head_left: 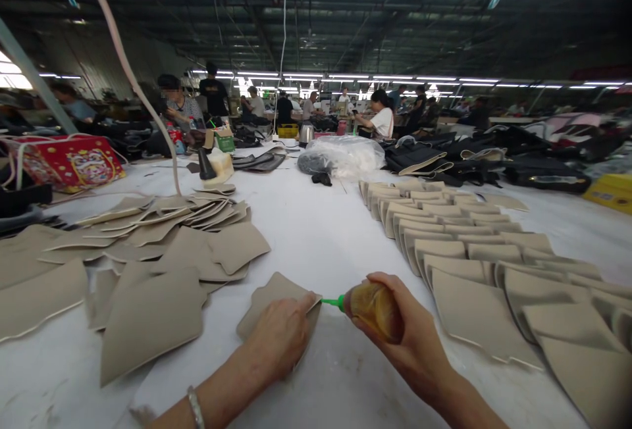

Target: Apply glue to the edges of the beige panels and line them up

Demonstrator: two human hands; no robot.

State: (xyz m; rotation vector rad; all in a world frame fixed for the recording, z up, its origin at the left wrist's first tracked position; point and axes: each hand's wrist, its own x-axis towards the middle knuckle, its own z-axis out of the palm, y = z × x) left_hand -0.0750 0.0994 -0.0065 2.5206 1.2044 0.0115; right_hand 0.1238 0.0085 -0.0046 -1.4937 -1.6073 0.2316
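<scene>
A small beige cut panel lies on the white table in front of me. My left hand holds it down from above, fingers closed, the index fingertip near its right corner; that hand hides much of the panel. In my right hand is a squeeze bottle of amber-brown liquid, tipped sideways with the fingers wrapped round it. Its thin green nozzle points left, the tip at the panel's right corner beside my left index finger. Whether liquid is coming out is too small to tell.
A loose heap of beige panels spreads over the left. Overlapping rows of similar panels cover the right. Farther back are a clear plastic bag, dark fabric pieces and a red bag. A pale hose hangs at left.
</scene>
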